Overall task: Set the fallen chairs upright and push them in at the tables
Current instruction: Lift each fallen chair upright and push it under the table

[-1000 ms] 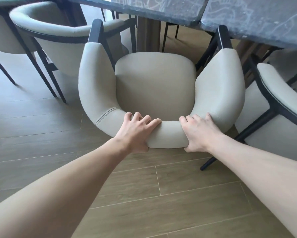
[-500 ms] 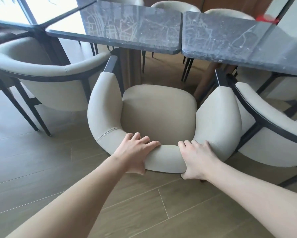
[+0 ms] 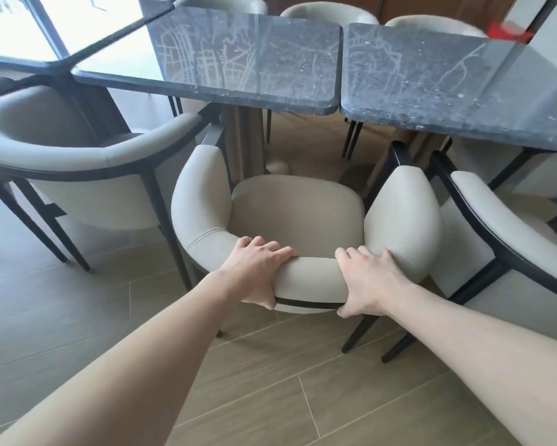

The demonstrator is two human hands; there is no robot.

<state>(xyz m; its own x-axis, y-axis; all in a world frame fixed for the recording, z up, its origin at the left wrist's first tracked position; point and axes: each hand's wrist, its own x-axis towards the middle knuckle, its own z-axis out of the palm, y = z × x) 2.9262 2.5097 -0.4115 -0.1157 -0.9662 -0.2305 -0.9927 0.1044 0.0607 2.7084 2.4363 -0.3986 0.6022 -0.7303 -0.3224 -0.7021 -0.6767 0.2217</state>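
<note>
A beige padded chair point(image 3: 298, 214) with a curved backrest and black legs stands upright in front of me, facing two dark marble tables point(image 3: 248, 66) set side by side. My left hand point(image 3: 258, 272) grips the top of the backrest left of its middle, fingers over the rim, thumb behind. My right hand point(image 3: 369, 280) grips the backrest just right of the middle in the same way. The chair's front sits near the table edge, seat still outside it.
A matching chair point(image 3: 87, 159) stands upright close on the left, another chair point(image 3: 509, 252) close on the right. Several more chair backs point(image 3: 328, 9) show behind the tables. The second tabletop point(image 3: 447, 85) joins the first on the right. Wood-look floor point(image 3: 270, 397) lies behind the chair.
The chair has moved forward toward the tables with both hands holding its backrest. My view has risen, so more of the tabletops and the far chairs show.
</note>
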